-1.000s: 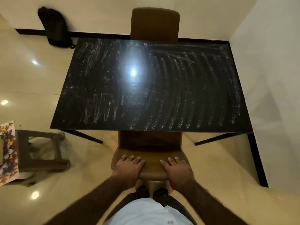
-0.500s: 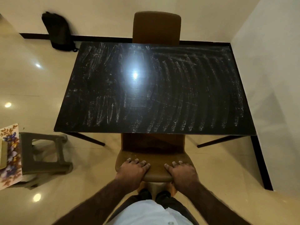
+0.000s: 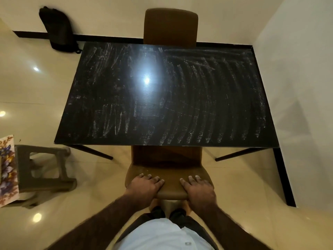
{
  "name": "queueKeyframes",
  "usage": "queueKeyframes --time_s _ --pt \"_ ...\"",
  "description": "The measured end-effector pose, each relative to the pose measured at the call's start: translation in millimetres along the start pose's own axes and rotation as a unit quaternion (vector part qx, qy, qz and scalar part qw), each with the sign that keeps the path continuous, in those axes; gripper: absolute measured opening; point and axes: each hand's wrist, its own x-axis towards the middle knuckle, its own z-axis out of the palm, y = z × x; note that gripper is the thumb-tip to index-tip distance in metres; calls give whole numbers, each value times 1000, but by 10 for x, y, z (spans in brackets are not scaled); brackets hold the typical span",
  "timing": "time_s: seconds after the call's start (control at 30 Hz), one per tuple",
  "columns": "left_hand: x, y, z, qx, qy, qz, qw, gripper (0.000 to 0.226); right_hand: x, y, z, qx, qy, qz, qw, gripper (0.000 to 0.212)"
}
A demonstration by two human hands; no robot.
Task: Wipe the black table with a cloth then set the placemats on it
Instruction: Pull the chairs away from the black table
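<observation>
The left hand (image 3: pixel 144 188) and right hand (image 3: pixel 197 189) both rest on the top of a brown chair (image 3: pixel 171 188). They lie side by side with a gap of chair back between them. The fingers point toward the desk and lie fairly straight across the top, relaxed rather than clenched, and the thumbs are out of sight. Both forearms are bare, and below them are a white shirt (image 3: pixel 162 235) and dark trousers. The chair stands at the middle of the near edge of the black desk (image 3: pixel 180 105), with its seat tucked partly under. The desk top is covered in pale smears (image 3: pixel 207 123), curved rows on the right half and looser strokes on the left. A ceiling light glares (image 3: pixel 146 80) off it left of centre. A second chair (image 3: pixel 170 26) stands at the middle of the far edge, its back rising above the top. The right edge runs along a white wall. Off the far left corner a black bag (image 3: pixel 59 31) leans against the wall on the floor. Off the near left corner stands a grey stool (image 3: pixel 45 170). Just beside it is a floral mat (image 3: pixel 7 170), half out of sight; whether it lies on the stool I cannot tell.
</observation>
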Motion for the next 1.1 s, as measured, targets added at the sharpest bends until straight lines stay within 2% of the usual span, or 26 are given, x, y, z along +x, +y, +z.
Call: queueKeyframes --time_s 0.3,0.53,0.73,0.87,1.0,1.1 --pt "-62 -34 52 -31 21 -7 999 75 -37 0 95 17 -3 0 1000 99" --pt "-54 -19 45 -18 30 -8 999 71 3 28 88 23 5 -8 1000 92" --pt "-76 57 2 7 10 -53 999 80 -27 11 96 2 16 2 1000 99" --pt "-118 76 22 -3 -9 -39 999 79 -59 -34 55 13 3 23 1000 90" --pt "-136 66 -3 -30 -19 -39 999 79 -112 -68 197 10 -3 34 999 93" --pt "-147 87 -9 -5 -23 -36 999 78 -126 -75 175 -22 -6 26 999 90"
